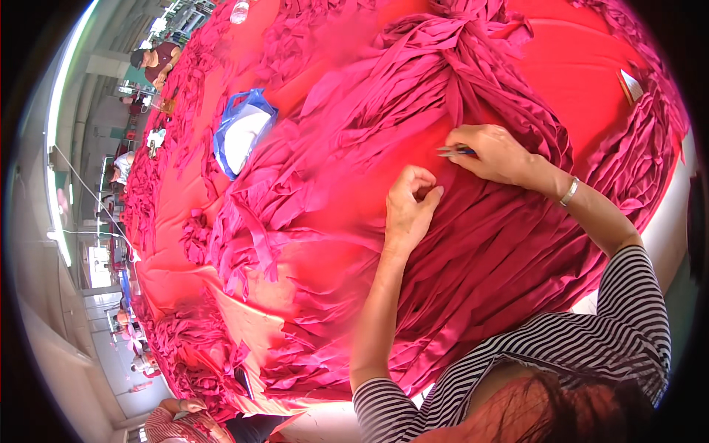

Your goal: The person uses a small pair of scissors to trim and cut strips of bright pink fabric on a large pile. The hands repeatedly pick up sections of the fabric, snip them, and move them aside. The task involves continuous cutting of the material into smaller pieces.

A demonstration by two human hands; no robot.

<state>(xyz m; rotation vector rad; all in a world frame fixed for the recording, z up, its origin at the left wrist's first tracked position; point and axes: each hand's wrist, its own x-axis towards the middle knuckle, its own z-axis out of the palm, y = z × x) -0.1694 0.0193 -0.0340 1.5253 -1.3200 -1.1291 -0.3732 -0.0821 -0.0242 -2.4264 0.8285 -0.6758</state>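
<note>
Right hand point(493, 153) is closed on small snips point(456, 151), whose long axis runs nearly level, tips pointing left. Left hand point(408, 208) is curled, fingertips pinching a magenta fabric strip point(473, 244). Strips fan from a bundle point(473, 44) across the red table point(583, 66). A blue bag point(240, 133) lies left.

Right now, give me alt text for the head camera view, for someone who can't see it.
Two bare hands work on a heap of magenta fabric strips spread over a red cloth-covered table: the right hand holds a small metal tool, and the left hand pinches the fabric. A blue plastic bag lies farther back.
</note>
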